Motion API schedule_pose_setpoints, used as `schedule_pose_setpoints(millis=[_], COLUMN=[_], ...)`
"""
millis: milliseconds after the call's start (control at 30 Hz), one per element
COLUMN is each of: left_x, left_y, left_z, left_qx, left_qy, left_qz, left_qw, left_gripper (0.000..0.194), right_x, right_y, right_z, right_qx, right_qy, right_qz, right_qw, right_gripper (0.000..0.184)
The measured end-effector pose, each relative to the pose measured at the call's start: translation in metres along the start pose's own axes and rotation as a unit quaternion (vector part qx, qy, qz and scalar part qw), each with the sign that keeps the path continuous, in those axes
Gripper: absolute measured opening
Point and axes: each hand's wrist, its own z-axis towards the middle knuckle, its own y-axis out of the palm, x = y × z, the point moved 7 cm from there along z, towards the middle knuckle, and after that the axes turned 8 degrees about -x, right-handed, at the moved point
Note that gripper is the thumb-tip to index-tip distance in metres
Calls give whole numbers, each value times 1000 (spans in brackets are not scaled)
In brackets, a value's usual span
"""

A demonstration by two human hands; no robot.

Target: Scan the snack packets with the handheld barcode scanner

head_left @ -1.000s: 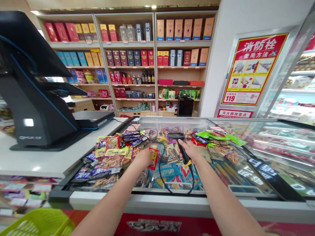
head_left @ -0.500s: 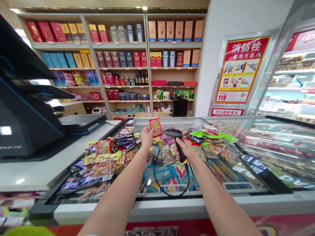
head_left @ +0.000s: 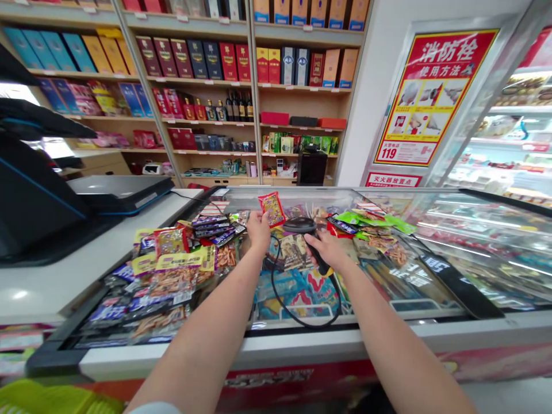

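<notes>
Here we are at a shop checkout, and the biggest thing in play is the glass-topped chest freezer (head_left: 276, 345) dead ahead at 6 o'clock, with three bays of wooden shelving (head_left: 202, 92) packed with boxes and bottles behind it at 12. Off at 2 o'clock stands one glass-fronted display fridge (head_left: 500, 149), and beside it at 1 o'clock, one red-and-yellow fire hydrant poster (head_left: 431, 98). Over at 9 o'clock, the white counter (head_left: 52, 282) carries one black checkout terminal (head_left: 30, 201). One green basket (head_left: 43, 399) pokes in at 7 o'clock.

On the freezer glass, a big heap of snack packets (head_left: 168, 276) sprawls left of centre, too many to count. Two hands are out over it! The left hand (head_left: 259, 233) is closed on one red-and-yellow snack packet (head_left: 272, 209), pinching it upright at 12 o'clock. The right hand (head_left: 328, 250) is wrapped firmly around one black barcode scanner (head_left: 305, 225), its single coiled cable (head_left: 302, 319) looping down at 6 o'clock.
</notes>
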Motion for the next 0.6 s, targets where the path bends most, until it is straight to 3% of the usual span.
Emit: schedule_pose_setpoints(millis=[433,600], left_x=[2,-7], left_y=[-5,-1], left_z=[-2,3], left_qx=[26,22], left_qy=[33,12], left_qz=[-10,-33], left_qw=[999,999], left_gripper=[12,12], right_x=[12,10], right_y=[-2,-5], right_z=[6,6], right_qx=[-2,21], right_qy=[17,22], right_qz=[10,23], right_qw=[1000,999], right_gripper=[39,38])
